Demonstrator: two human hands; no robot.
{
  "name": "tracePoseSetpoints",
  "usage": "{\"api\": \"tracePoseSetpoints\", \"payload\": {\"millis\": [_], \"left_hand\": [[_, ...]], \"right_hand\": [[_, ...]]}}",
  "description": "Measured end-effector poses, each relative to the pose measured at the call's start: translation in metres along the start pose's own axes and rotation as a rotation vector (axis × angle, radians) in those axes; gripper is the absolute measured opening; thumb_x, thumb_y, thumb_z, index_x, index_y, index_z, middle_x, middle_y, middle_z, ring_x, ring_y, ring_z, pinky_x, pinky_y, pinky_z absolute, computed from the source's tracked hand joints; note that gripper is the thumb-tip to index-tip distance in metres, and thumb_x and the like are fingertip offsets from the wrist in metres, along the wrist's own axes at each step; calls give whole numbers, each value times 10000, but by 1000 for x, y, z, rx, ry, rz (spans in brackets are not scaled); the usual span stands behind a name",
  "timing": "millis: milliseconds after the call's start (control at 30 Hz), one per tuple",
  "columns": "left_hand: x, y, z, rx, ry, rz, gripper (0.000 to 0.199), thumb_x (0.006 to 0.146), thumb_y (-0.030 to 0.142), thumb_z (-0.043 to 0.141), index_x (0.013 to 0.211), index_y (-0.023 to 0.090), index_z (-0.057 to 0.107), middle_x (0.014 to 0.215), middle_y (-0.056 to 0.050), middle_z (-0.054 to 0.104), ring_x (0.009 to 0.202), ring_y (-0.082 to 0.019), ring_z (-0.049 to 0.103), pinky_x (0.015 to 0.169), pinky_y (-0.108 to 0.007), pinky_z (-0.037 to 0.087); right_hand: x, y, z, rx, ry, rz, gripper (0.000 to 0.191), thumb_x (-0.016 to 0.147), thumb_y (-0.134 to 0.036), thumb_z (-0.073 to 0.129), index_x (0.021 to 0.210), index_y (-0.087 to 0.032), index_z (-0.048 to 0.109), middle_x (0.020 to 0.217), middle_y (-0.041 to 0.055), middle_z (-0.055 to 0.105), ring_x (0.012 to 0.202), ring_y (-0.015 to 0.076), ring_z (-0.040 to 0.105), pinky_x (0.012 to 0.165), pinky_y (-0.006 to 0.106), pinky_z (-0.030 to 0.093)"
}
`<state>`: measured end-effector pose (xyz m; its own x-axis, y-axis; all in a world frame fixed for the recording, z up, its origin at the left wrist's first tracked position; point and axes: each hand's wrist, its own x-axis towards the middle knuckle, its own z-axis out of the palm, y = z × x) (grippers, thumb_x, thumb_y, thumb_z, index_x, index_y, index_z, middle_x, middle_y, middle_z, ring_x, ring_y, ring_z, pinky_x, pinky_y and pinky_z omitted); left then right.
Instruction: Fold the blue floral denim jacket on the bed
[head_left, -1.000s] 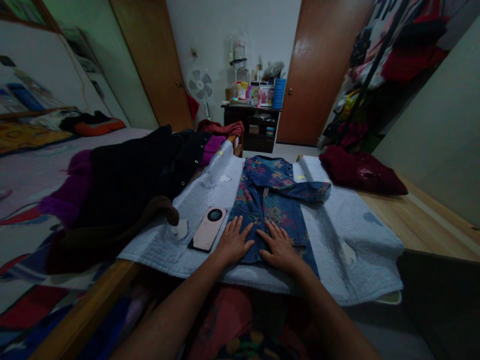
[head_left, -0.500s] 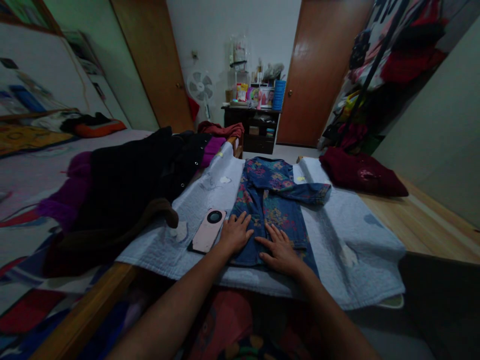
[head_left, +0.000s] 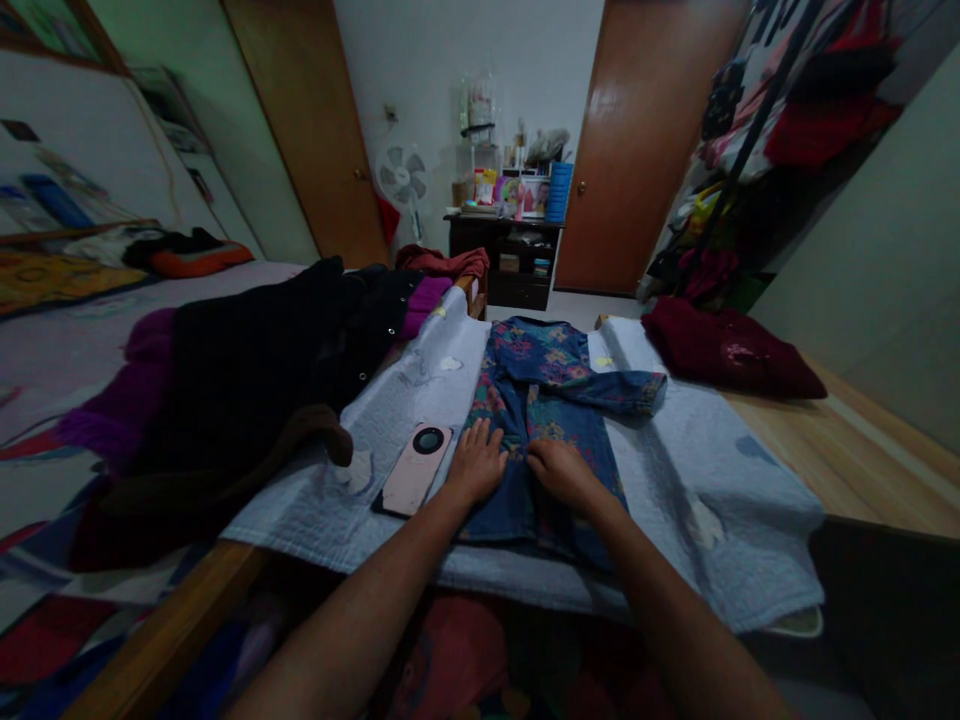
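"Jacket first: where do we have it?"

"Flat on the pale cloth, hem towards us. Our left hand rests on its front, fingers out straight, nothing in the grip. Our right hand lies just beside, fingers bent onto the front; we cannot tell whether that grip has any fabric."

"And the phone?"

"On the cloth, left of our left hand."

"How far along are we?"

"By our judgement, the spreading out is mostly done, with the collar at the far end. Creases down the front seem left to deal with, and one sleeve juts out rightward. The other we cannot make out."

"Farther off?"

"A maroon garment on the wooden counter."
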<state>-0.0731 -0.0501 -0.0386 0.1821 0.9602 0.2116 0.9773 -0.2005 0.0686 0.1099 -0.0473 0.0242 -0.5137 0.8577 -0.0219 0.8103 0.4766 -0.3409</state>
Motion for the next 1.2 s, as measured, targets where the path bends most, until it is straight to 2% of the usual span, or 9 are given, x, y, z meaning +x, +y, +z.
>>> {"api": "tracePoseSetpoints", "payload": {"millis": [133, 267, 400, 600, 800, 900, 1000, 1100, 1200], "left_hand": [[1, -2, 3, 3, -14, -10, 493, 960, 388, 412, 1395, 161, 457, 1530, -163, 380, 1443, -304, 293, 1156, -467, 267], [1, -1, 1, -11, -42, -26, 523, 953, 398, 424, 1419, 160, 443, 1542, -164, 361, 1450, -301, 277, 1162, -465, 259], [1, 0, -3, -20, -67, -27, 534, 952, 412, 429, 1436, 186, 433, 1541, -147, 371, 1444, -300, 287, 1154, -477, 267], [14, -4, -17, -12, -48, 8, 474, 932, 420, 484, 1351, 199, 512, 1381, -139, 537, 1289, -301, 464, 1056, -448, 391], [55, -6, -29, -24, -66, -95, 340, 971, 326, 403, 1254, 208, 548, 1215, -124, 604, 1145, -260, 552, 899, -374, 489], [75, -6, -25, -26, -111, -185, 362, 968, 305, 391, 1291, 209, 522, 1176, -130, 617, 1069, -258, 603, 820, -366, 510], [89, -7, -17, -22, -152, -255, 349, 964, 282, 381, 1249, 179, 555, 1088, -135, 646, 976, -264, 645, 796, -387, 509], [94, -10, -5, -11, -74, -229, 321, 969, 239, 348, 1134, 168, 614, 1049, -133, 647, 996, -260, 632, 862, -414, 486], [96, -14, 8, -17, 38, -153, 308, 967, 220, 356, 1085, 171, 637, 1161, -134, 620, 1141, -256, 562, 952, -413, 452]], "right_hand": [[47, -2, 9, -47, 125, -15, 416, 935, -178, 381, 1302, -197, 576, 1392, 96, 554, 1301, 196, 469, 1065, 332, 329], [78, 7, 22, -135, 49, 14, 460, 925, -201, 387, 1360, -252, 531, 1497, 59, 451, 1422, 241, 306, 1127, 493, 230], [85, 20, 28, -195, 37, 98, 447, 947, -270, 360, 1359, -297, 532, 1522, 15, 418, 1448, 290, 228, 1123, 589, 159], [80, 27, 38, -176, 157, 135, 478, 952, -309, 357, 1408, -249, 485, 1551, 28, 370, 1449, 265, 218, 1144, 520, 168], [81, 28, 42, -133, 178, 132, 468, 946, -301, 382, 1395, -245, 498, 1526, 39, 412, 1437, 264, 252, 1142, 515, 170], [83, 27, 35, -111, 133, 147, 457, 931, -288, 417, 1378, -264, 512, 1506, 39, 443, 1426, 263, 271, 1129, 512, 183], [89, 25, 19, -101, 81, 134, 392, 913, -286, 453, 1275, -247, 598, 1369, 68, 575, 1313, 267, 416, 1077, 464, 275], [99, 25, 1, -120, 135, 124, 340, 922, -248, 420, 1138, -207, 679, 1217, 112, 638, 1158, 254, 512, 997, 386, 356], [110, 31, -8, -176, 265, 139, 360, 903, -190, 410, 1122, -196, 696, 1388, 113, 519, 1256, 287, 419, 1023, 399, 333]]}}
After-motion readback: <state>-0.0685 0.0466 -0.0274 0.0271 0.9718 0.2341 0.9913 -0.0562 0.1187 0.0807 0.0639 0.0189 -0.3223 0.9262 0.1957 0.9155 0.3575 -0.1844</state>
